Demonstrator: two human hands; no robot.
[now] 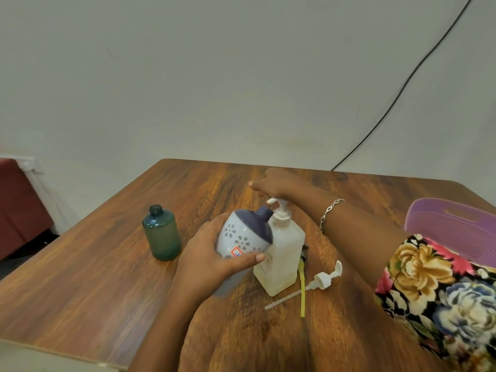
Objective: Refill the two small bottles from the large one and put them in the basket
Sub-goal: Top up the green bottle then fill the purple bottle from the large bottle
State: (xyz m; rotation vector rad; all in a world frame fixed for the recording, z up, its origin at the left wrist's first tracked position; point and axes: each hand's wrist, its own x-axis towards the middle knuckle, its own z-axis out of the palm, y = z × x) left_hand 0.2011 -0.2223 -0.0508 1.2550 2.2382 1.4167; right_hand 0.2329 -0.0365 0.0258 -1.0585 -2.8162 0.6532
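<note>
A room in a home is suggested. A wood-grain table [94, 277] is set before a pale wall [188, 76], down which a black cable [404, 85] is run beyond the right hand [271, 183]. A red seat [18, 205] is seen left of the left hand [206, 256], a purple basket [429, 224] right of the right hand, and a large pump bottle [284, 253] and a flowered dispenser [241, 234] are held by the hands
</note>
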